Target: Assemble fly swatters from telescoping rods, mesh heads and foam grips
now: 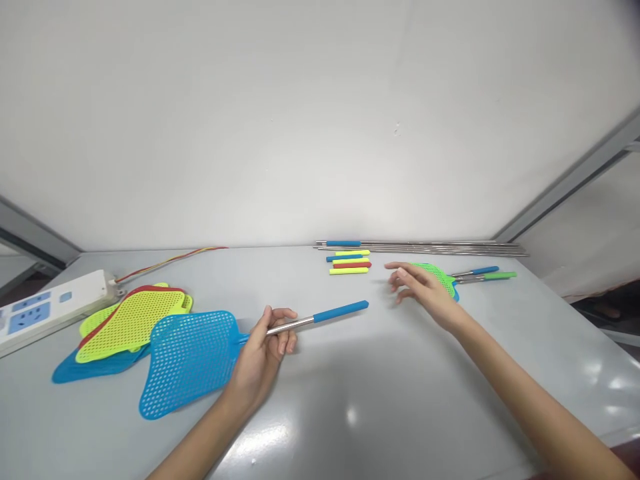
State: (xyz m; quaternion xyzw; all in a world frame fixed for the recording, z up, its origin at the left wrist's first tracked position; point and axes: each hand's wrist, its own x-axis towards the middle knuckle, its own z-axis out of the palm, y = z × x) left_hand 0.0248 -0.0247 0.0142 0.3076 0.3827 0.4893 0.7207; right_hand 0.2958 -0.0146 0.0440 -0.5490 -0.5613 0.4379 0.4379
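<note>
1. The left hand (257, 357) reaches in over the front edge of the grey tabletop (400, 387), its fingers curled around the metal shaft of a blue fly swatter (193, 360).
2. That swatter lies crosswise, its broad holed head toward the tabletop's left edge and its blue handle (341, 311) toward the right, tilted slightly to the back edge. I can't tell whether the head touches the surface.
3. The right hand (423, 290) is empty, fingers loosely spread and a little bent, hanging over the right half of the tabletop, well apart from the blue handle's tip.
4. Partly hidden behind that hand, a green swatter (435, 272) lies over a blue one, of which a sliver of the head shows; one blue grip and one green grip point to the tabletop's right edge.
5. Near the middle of the back edge, five short tubes (351, 265) sit in a row: three yellow, one blue, one red.
6. Just behind them, thin metal rods (440, 249) run along the back edge toward the back right corner, with another blue tube at their left end.
7. Toward the left edge, yellow, red and blue swatter heads (133, 327) overlap in a pile beside a white power strip (65, 297); thin wires (170, 258) trail from the strip to the back edge.
</note>
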